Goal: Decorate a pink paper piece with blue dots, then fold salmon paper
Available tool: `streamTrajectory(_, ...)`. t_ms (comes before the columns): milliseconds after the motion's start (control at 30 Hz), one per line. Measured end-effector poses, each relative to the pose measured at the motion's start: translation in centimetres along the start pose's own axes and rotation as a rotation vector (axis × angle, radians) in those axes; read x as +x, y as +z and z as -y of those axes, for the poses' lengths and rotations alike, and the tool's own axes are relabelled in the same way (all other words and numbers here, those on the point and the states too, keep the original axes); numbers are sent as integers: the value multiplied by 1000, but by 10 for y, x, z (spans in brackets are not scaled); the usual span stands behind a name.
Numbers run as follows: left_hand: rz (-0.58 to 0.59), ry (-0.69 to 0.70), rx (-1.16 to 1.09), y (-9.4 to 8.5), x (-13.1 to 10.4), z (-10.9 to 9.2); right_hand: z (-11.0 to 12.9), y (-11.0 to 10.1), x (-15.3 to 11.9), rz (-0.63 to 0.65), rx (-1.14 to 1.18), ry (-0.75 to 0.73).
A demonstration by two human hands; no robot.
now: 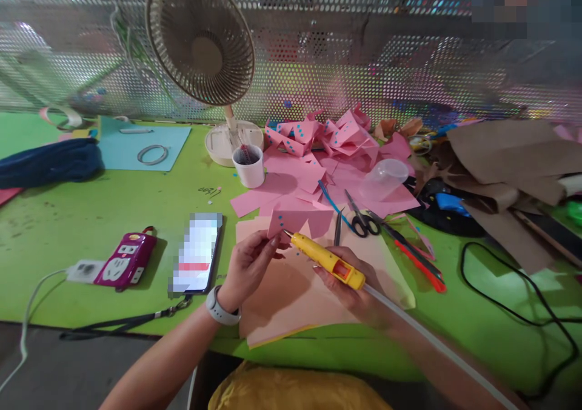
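My left hand (252,264), wearing a pale watch (222,307), pinches the lower edge of a folded pink paper piece (297,221) marked with small blue dots. My right hand (348,282) is wrapped around a yellow pen-shaped glue gun (325,258). Its pointed metal tip lies close to the left fingertips and the paper; whether it touches cannot be told. A white cord (422,325) trails from the tool's back end along my right forearm. Beneath both hands lie peach paper sheets (282,307).
Behind my hands are piled pink paper pieces (350,134), a white cup (249,167) and a fan (202,52). Scissors (361,221) and a red cutter knife (416,258) lie right. A phone (197,255) and purple power socket (125,261) lie left; brown scraps (504,155) fill the far right.
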State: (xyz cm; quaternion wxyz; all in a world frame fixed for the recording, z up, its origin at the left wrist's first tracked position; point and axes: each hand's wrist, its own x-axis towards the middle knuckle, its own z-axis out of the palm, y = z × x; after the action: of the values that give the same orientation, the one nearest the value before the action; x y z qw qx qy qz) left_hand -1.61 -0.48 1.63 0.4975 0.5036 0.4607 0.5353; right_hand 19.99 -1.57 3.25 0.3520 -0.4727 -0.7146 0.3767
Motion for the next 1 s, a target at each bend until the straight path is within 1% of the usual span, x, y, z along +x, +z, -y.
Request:
streamTrajectory(233, -8, 5, -7, 0, 0, 0, 0, 0, 1, 15, 16, 7)
streamTrajectory(400, 20, 20, -26, -1, 0, 2, 4, -1, 3, 7, 20, 9)
streamTrajectory(467, 31, 11, -23, -2, -1, 2, 5, -2, 4, 27, 71, 50)
streamTrajectory(567, 29, -14, -17, -3, -1, 0, 2, -7, 8, 132, 297, 204)
streamTrajectory(633, 5, -43, -23, -3, 0, -2, 1, -12, 12, 172, 490, 297)
streamTrajectory(733, -32, -72, -37, -4, 2, -5, 3, -25, 17, 140, 663, 340)
streamTrajectory(833, -52, -92, -51, -6, 5, -5, 11, -41, 16, 147, 677, 321)
streamTrajectory(900, -76, -116, -68, -7, 6, -4, 17, -54, 10, 125, 685, 296)
streamTrajectory(1000, -129, -141, -109, -8, 7, -3, 22, -76, -4, -5, 719, 242)
